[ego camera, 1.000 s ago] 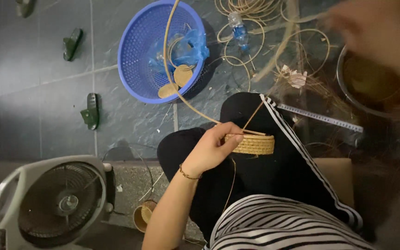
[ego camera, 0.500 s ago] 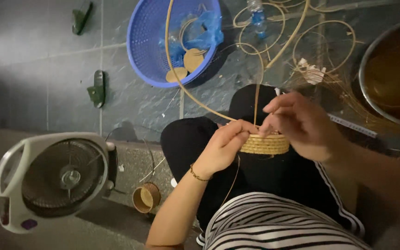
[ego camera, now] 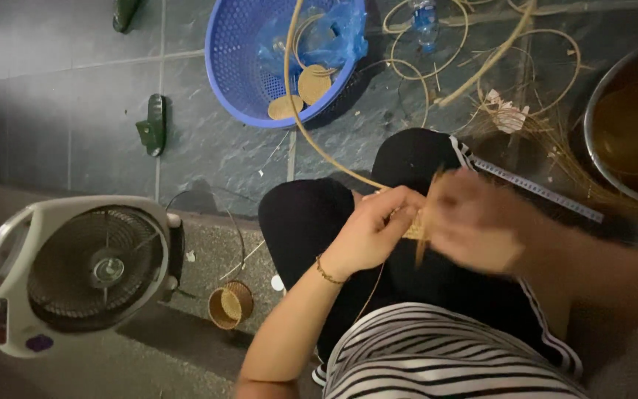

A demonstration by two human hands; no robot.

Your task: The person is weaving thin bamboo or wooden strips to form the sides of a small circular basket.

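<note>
While your left hand (ego camera: 371,236) pinches the small woven coil (ego camera: 415,229) over your lap, your blurred right hand (ego camera: 478,229) touches it; its grip cannot be told.

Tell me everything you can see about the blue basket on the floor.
The blue basket is round, plastic-looking, with a grid of small holes in its wall and a smooth rim. It sits on the dark tiled floor ahead of the person's knees, its top cut off by the picture's edge. Inside lie two flat woven discs, a crumpled blue plastic bag and loops of cane. A long cane strip arcs over its rim toward the hands. Neither hand touches it.
</note>
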